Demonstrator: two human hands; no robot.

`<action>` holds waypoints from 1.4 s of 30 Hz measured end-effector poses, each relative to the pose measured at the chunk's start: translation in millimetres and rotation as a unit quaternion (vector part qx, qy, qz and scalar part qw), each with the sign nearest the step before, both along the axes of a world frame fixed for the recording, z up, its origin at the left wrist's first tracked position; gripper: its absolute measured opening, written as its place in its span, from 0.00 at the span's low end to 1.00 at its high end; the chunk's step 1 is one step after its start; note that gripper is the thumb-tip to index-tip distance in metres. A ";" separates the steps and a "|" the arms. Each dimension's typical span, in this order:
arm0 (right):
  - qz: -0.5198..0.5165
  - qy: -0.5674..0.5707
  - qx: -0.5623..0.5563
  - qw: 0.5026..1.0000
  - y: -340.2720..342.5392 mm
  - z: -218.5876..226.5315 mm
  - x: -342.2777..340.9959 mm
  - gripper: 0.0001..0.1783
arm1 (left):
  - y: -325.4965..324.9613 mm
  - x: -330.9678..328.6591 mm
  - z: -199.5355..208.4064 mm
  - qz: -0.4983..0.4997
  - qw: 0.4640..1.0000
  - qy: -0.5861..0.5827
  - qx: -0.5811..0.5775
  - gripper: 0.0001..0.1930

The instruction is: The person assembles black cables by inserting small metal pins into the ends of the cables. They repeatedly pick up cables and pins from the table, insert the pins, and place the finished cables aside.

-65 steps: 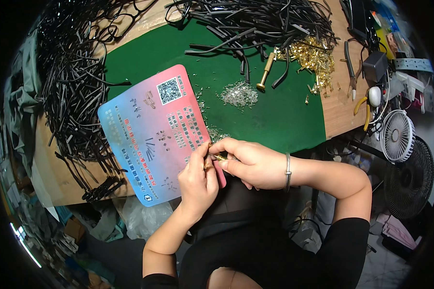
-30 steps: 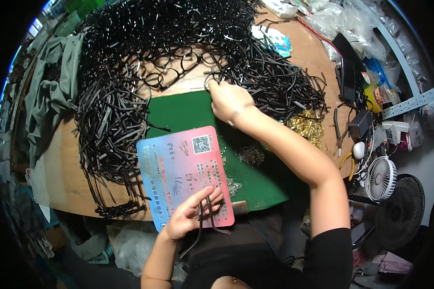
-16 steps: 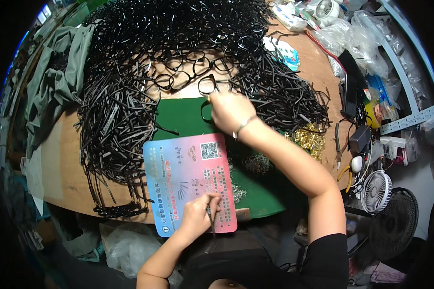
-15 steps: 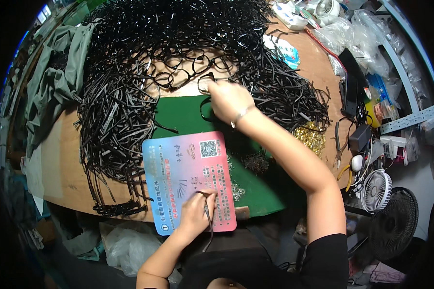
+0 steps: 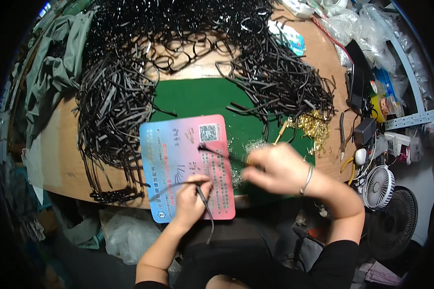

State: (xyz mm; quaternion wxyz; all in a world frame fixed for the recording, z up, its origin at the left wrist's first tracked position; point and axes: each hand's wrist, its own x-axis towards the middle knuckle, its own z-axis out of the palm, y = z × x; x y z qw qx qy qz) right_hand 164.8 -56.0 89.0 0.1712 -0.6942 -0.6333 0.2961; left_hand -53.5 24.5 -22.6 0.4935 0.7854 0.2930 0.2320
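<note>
My left hand (image 5: pixel 192 200) rests on the lower part of a pink-and-blue printed card (image 5: pixel 178 144), its fingers pinched on black eyeglass temples (image 5: pixel 204 204). One slim arm points left across the card, the other hangs down past its lower edge. To the right, my right hand (image 5: pixel 277 168) is closed above the green mat (image 5: pixel 193 94). From its fingers a thin dark piece (image 5: pixel 219 153) reaches left over the card; motion smears it, so its kind is unclear. A touch of gold shows by the fingertips.
Heaps of black temples (image 5: pixel 113 106) lie left, at the back and right. Several black eyeglass frames (image 5: pixel 164 62) sit behind the mat. Small silver screws (image 5: pixel 255 144), a gold rod (image 5: pixel 281 132) and a gold pile (image 5: pixel 316 130) lie right. Pliers (image 5: pixel 342 137) and a white fan (image 5: pixel 378 188) stand beyond.
My right hand has come back from the eyeglass frames to the mat's right side, with a dark piece now reaching out of it. A second slim arm now shows at my left hand.
</note>
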 end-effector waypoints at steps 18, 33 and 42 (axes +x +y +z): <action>-0.081 0.028 0.003 0.996 -62.2 -59.9 -35.7 0.18 | -17.1 27.4 4.7 0.088 0.981 -0.002 -0.174 0.05; -0.103 -0.003 0.015 0.995 -66.1 -61.7 -19.3 0.21 | -5.9 24.6 2.5 -0.082 0.995 0.032 0.055 0.09; -0.118 -0.135 0.050 0.983 -42.7 -76.5 -33.7 0.23 | -11.9 24.4 2.2 -0.062 0.998 0.017 0.027 0.14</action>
